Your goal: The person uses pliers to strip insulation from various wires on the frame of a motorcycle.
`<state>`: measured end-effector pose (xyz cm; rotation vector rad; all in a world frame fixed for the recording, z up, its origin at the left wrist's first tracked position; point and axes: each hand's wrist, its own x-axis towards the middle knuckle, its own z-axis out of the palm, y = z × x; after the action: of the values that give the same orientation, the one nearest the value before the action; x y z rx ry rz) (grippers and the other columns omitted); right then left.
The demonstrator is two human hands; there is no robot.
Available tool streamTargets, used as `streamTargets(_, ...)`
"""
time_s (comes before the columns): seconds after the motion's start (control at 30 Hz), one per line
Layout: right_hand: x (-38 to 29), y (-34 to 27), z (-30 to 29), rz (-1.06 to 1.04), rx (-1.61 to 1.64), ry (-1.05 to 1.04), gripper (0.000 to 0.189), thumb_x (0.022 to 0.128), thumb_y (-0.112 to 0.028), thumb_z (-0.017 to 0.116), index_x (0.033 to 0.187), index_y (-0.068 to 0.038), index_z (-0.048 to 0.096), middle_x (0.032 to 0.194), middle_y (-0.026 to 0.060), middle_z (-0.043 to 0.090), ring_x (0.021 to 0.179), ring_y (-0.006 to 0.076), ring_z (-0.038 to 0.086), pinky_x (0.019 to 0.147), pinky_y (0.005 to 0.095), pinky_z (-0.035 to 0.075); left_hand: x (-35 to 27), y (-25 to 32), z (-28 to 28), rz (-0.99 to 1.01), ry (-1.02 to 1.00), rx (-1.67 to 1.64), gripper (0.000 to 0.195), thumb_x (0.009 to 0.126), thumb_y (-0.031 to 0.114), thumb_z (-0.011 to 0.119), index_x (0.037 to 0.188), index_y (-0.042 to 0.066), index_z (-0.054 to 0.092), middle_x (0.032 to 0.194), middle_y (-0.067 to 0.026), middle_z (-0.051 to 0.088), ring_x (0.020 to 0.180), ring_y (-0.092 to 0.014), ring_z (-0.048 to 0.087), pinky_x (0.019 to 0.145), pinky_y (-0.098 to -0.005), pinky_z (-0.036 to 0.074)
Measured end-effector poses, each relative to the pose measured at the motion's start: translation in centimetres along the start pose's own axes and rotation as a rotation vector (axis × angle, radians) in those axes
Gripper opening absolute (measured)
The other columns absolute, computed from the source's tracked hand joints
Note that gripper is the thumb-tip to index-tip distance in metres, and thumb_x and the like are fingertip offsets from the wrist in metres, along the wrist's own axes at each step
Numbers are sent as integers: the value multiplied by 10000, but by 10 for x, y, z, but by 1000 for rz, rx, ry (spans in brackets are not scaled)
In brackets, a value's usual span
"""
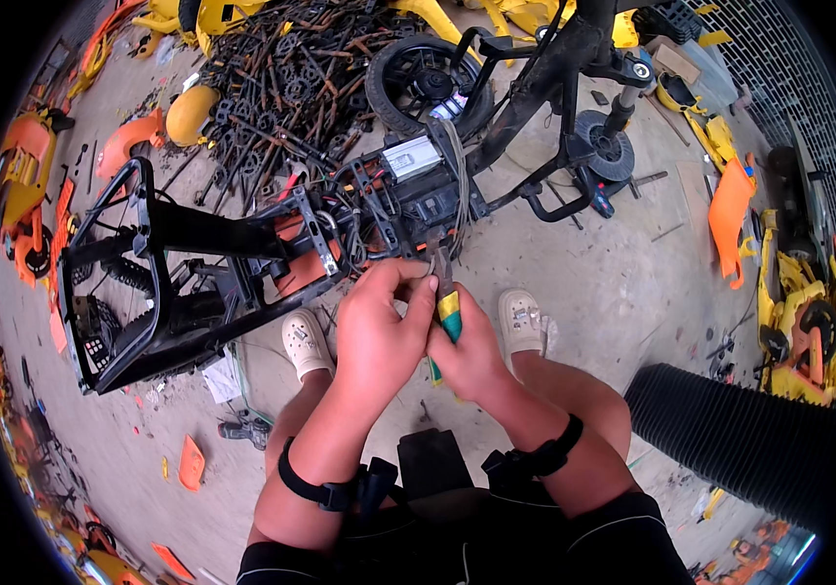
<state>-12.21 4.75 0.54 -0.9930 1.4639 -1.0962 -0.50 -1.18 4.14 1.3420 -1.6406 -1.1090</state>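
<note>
My right hand is closed around a pair of pliers with green and yellow handles. The metal jaws point away from me. Beside the jaws is my left hand, thumb and forefinger drawn together; whatever lies between them is too hidden to make out. Just beyond both hands lies the black metal frame of a scooter, on its side. Wires, a silver controller box bearing a label and a looped grey cable sit in its middle part.
A heap of rusty metal parts and a wheel lie beyond the frame. At right are a ribbed black hose and an orange panel. A power drill lies at left. An angle grinder is near the fork.
</note>
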Motion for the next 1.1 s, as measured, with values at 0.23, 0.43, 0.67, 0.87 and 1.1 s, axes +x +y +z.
streamTargets(0.23, 2, 8, -5, 7, -64, -29, 319, 983, -70, 560, 1287, 11, 504, 1097, 90, 659, 971, 136, 631, 827, 311, 525, 4, 1, 3, -25, -24, -26, 117, 881, 76, 726, 955, -6, 687, 833, -131, 685, 735, -239, 688, 696, -356, 539)
streamTargets(0.43, 5, 14, -5, 29, -44, -18, 314, 971, -87, 589, 1263, -3, 511, 1081, 96, 654, 972, 156, 631, 835, 325, 511, 7, 3, 2, -25, -58, -3, 123, 914, 61, 714, 992, -30, 686, 823, -96, 701, 748, -145, 654, 698, -301, 529)
streamTargets(0.67, 12, 27, -7, -52, -6, 3, 316, 926, -131, 677, 1188, -37, 526, 904, 113, 659, 805, 203, 651, 706, 359, 504, 10, -1, 3, -21, -52, -11, 127, 914, 61, 712, 1001, -28, 688, 831, -94, 689, 740, -148, 647, 690, -310, 527)
streamTargets(0.87, 11, 8, -13, 72, -166, -34, 302, 939, -102, 631, 1210, -38, 515, 946, 140, 664, 795, 222, 672, 721, 361, 512, 6, -14, 9, 9, -39, 37, 106, 965, 49, 650, 1033, -23, 613, 837, -105, 673, 716, -143, 643, 664, -302, 524)
streamTargets(1.1, 3, -23, -26, 341, 22, 7, 378, 908, 37, 448, 1276, -33, 496, 1035, 108, 659, 906, 188, 679, 630, 330, 555, 7, -3, 7, -60, -69, -1, 94, 943, 45, 632, 1015, 6, 585, 794, -150, 632, 684, -281, 633, 638, -375, 500)
